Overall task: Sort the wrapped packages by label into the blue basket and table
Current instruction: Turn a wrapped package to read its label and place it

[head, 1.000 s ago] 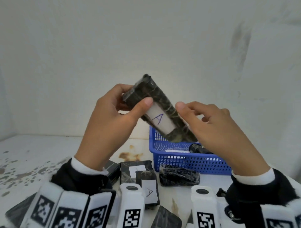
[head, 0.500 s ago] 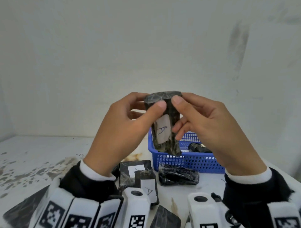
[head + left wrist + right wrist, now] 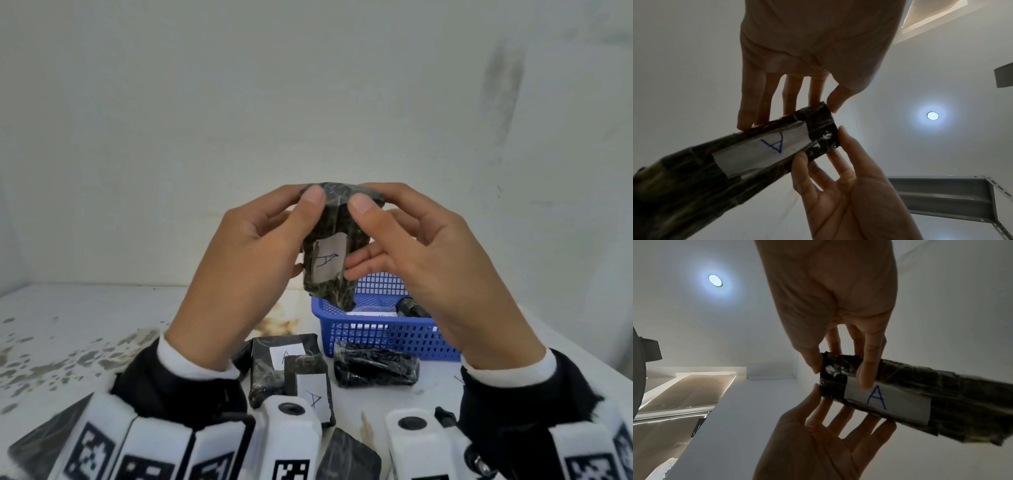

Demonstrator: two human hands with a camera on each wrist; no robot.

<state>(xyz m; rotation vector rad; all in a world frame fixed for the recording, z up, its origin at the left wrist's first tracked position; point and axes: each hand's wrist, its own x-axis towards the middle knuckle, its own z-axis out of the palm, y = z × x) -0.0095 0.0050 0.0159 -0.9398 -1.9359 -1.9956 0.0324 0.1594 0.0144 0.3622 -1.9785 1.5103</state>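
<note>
A dark wrapped package hangs upright above the table, its white label marked "A" facing me. My left hand pinches the top end, thumb in front. My right hand pinches the same end from the right, lower fingers against the package's side. Behind and below it stands the blue basket. In the left wrist view the package sits between the left hand and right hand. The right wrist view shows the package, the right hand and the left hand.
The basket holds a dark package. Two packages labelled "A" and a dark unlabelled roll lie on the stained white table in front of the basket. Another dark package lies near the front edge. A white wall stands close behind.
The package swung from a slant to upright. My right hand moved from its lower end up to the top end, beside the left thumb. Both hands shifted slightly right.
</note>
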